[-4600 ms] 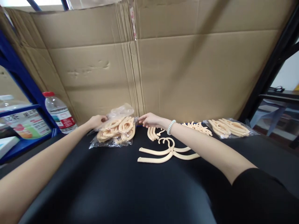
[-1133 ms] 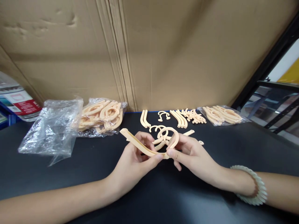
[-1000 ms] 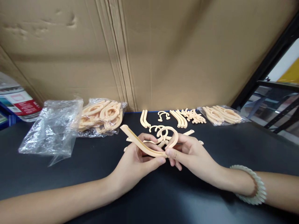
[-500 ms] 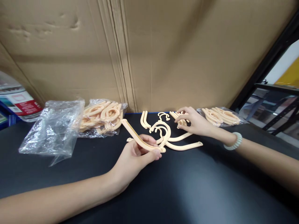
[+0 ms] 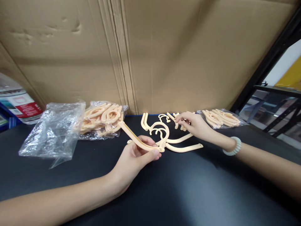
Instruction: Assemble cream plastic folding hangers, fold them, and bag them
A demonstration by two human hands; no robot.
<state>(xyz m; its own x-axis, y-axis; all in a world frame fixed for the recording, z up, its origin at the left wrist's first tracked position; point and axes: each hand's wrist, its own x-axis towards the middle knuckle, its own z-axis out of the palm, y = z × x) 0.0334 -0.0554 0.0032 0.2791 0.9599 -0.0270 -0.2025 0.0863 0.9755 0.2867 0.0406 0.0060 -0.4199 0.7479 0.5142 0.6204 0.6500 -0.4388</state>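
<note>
My left hand [image 5: 137, 158] is closed on a curved, cream-coloured plastic hanger arm [image 5: 131, 135], its far end pointing up and left. Further back, my right hand [image 5: 197, 125] pinches another hanger arm [image 5: 171, 117] by one end, just over a row of similar pieces partly hidden under the fingers. Between my hands lie hangers with hooks and spread arms [image 5: 184, 149], overlapping on the table. Small loose hooks [image 5: 162, 116] rest behind them, and two hanger arms [image 5: 145, 122] lie side by side at the back.
A clear bag of cream parts [image 5: 103, 117] and a crumpled clear bag [image 5: 50, 131] sit on the left of the black table [image 5: 188, 194]. Another filled bag [image 5: 219, 117] is at the back right. A large bottle [image 5: 21, 103] stands far left; cardboard [image 5: 176, 62] rises behind.
My right hand has drawn a hanger arm slightly left and out from the row at the back. The left hand keeps its hold and has barely moved.
</note>
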